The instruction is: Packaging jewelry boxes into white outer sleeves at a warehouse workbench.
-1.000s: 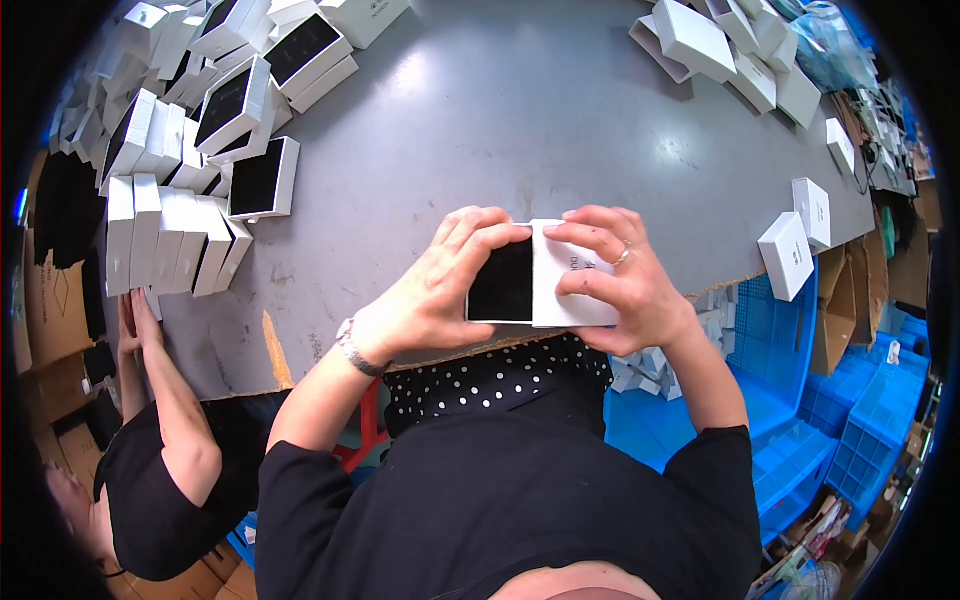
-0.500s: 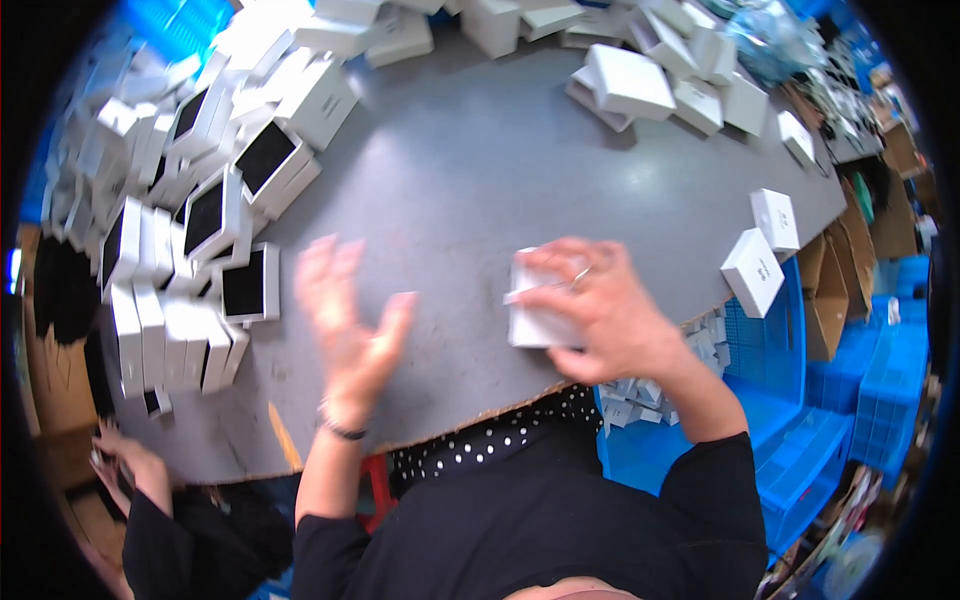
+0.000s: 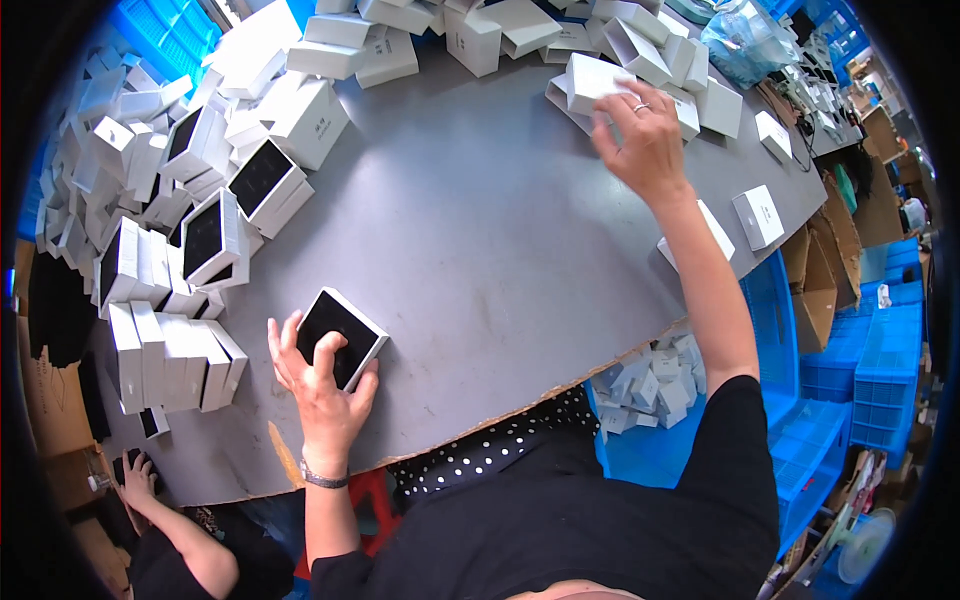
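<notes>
My left hand [image 3: 325,385] is closed around the edges of a shallow white box [image 3: 365,322] with a black inner face, tilted on the grey table. A bent finger rests over the black face. Farther off to the right, my right hand [image 3: 640,140] reaches over a white box [image 3: 592,82] at the front of a loose pile. Its fingers are stretched and somewhat apart, the tips at that box's near side; a ring is on one finger. Another white box [image 3: 712,238] lies partly hidden behind my right forearm.
White boxes [image 3: 175,355] stand in rows at the left, some with black faces. Heaped boxes line the far edge. A blue crate [image 3: 640,460] with small white boxes sits below the near edge. A co-worker's hand [image 3: 138,482] is at the lower left. Cardboard [image 3: 825,270] stands right.
My right hand has left the white box near the front edge and moved to the far right pile. My left hand, earlier raised and spread, now grips a black-faced box.
</notes>
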Motion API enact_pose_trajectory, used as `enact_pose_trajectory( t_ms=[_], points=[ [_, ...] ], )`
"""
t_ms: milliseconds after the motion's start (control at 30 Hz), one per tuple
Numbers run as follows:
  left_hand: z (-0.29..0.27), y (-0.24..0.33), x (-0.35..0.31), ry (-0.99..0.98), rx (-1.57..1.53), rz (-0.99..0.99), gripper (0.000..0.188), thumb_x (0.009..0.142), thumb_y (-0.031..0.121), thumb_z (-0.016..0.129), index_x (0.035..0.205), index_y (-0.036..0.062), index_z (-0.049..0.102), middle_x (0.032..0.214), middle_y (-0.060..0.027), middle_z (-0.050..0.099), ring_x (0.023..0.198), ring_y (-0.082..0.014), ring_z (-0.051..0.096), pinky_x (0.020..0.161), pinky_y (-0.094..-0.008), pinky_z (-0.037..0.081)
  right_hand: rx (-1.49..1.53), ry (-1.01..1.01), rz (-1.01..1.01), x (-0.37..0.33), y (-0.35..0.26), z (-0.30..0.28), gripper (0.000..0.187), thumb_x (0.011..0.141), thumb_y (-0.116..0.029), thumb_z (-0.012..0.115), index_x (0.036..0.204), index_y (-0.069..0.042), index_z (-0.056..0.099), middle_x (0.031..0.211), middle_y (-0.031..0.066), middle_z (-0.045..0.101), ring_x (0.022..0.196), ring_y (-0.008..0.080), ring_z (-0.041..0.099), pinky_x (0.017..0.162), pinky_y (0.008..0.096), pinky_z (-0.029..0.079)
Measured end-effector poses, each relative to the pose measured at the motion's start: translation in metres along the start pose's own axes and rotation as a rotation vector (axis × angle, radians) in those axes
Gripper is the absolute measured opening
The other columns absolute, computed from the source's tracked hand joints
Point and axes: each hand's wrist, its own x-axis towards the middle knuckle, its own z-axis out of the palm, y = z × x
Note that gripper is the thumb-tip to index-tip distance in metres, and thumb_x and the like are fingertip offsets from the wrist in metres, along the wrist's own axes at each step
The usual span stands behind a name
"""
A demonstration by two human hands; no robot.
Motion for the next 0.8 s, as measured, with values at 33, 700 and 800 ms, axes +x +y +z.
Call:
enact_pose_trajectory(
  t_ms=[33, 700, 800],
  points=[
    [0.001, 0.000, 0.002, -0.019, -0.098, 0.003, 0.047, 0.069, 0.016, 0.081, 0.110, 0.0111, 0.058, 0.143, -0.0201, 0.045, 0.138, -0.0467, 0.039, 0.115, -0.0541, 0.032, -0.032, 0.354, -0.088, -0.005, -0.013, -0.004, 0.068, 0.076, -0.035, 0.081, 0.138, -0.022, 0.057, 0.136, 0.0141, 0.061, 0.139, 0.0323, 0.048, 0.109, 0.0471, 0.041],
    [0.017, 0.031, -0.002, -0.164, -0.499, 0.053, 0.069, 0.062, 0.015, 0.085, 0.127, 0.0140, 0.060, 0.146, -0.0228, 0.041, 0.136, -0.0447, 0.040, 0.113, -0.0530, 0.036, 1.327, 0.664, 0.390, -0.133, -0.049, -0.024, 0.049, 0.093, -0.008, 0.068, 0.138, -0.006, 0.049, 0.110, 0.0123, 0.068, 0.079, 0.0138, 0.070, 0.068, 0.0275, 0.058],
    [0.012, 0.030, -0.007, -0.251, -0.500, 0.073, 0.077, 0.060, 0.015, 0.085, 0.133, 0.0124, 0.060, 0.146, -0.0235, 0.040, 0.138, -0.0443, 0.039, 0.114, -0.0529, 0.035, 1.314, 0.347, 0.406, -0.154, -0.056, 0.003, 0.041, 0.091, -0.006, 0.067, 0.131, -0.006, 0.057, 0.119, 0.0096, 0.062, 0.111, 0.0204, 0.062, 0.097, 0.0344, 0.052]
  ],
)
